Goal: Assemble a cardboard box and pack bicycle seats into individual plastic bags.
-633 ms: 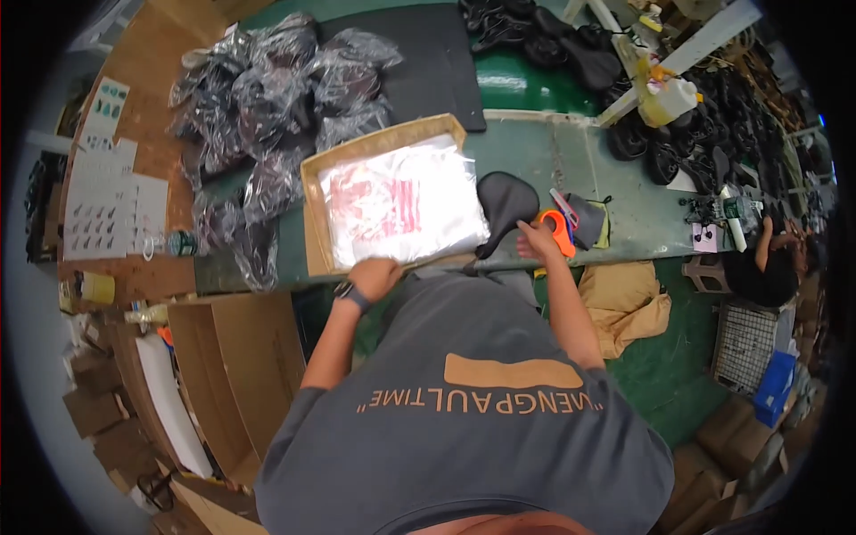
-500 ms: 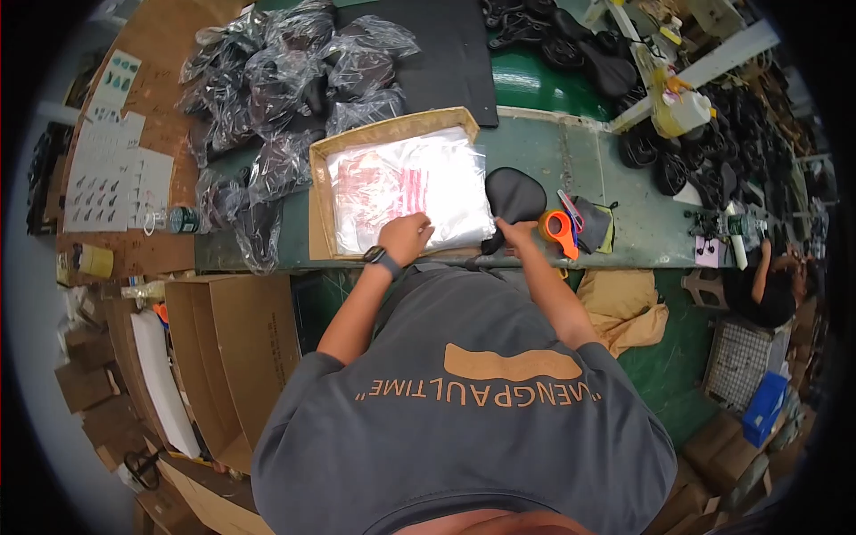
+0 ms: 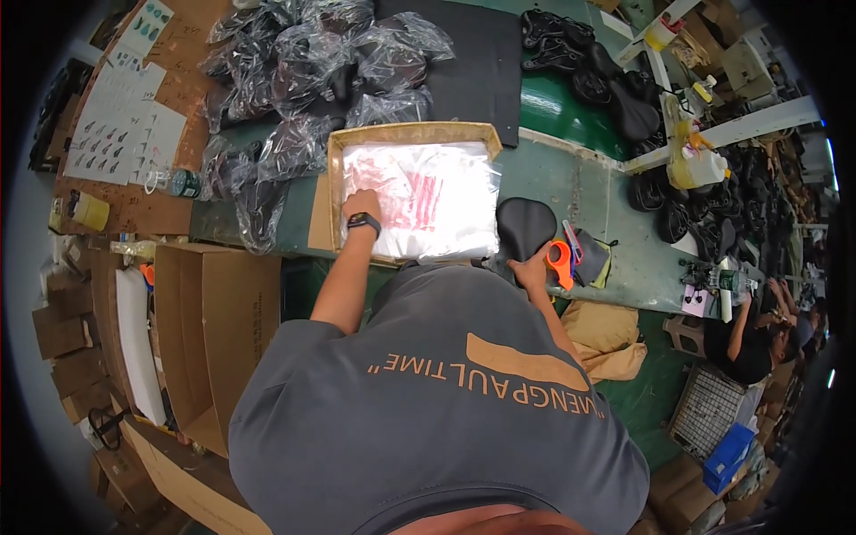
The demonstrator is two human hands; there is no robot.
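Note:
My left hand (image 3: 361, 203), with a dark watch on its wrist, lies on the left part of a stack of clear plastic bags (image 3: 446, 201). The stack fills a shallow cardboard tray (image 3: 410, 132) on the green table. Whether the fingers pinch a bag is not visible. My right hand (image 3: 533, 270) grips the near edge of a black bicycle saddle (image 3: 524, 225), which lies just right of the tray. An orange tool (image 3: 560, 261) sits right beside that hand.
Several bagged black saddles (image 3: 312, 80) are heaped behind the tray beside a black mat (image 3: 477, 62). Loose saddles (image 3: 606, 80) and a yellow jug (image 3: 695, 165) stand far right. Open cartons (image 3: 209, 312) are at my left. Another person (image 3: 758, 334) sits at the right.
My left hand has slid from the tray's near edge up and leftward across the bag stack. My right hand has stayed at the saddle.

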